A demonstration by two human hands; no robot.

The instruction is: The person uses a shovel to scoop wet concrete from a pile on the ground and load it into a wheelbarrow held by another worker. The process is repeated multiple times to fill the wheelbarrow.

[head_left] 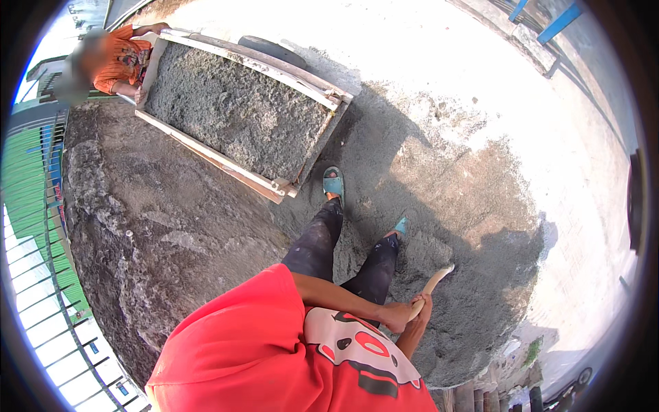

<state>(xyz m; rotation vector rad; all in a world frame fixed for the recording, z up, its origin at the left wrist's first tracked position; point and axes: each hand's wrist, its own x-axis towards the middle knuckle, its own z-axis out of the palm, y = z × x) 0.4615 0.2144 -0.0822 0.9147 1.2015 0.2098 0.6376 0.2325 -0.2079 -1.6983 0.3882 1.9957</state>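
Both my hands are closed around a pale, slightly curved wooden handle. My left hand grips it nearer my body, and my right hand is wrapped round it close by. Its whitish far end points at a spread of grey sand or cement mix on the ground; no tool head can be made out. Up and to the left is a wood-sided cart filled with grey mix. A dark wheel shows beside its far side.
A person in an orange shirt holds the cart's far left end. My feet, in blue-green sandals, stand on the mix near the cart. Rough, dark ground lies left, beside a green fence. Blue posts stand far right.
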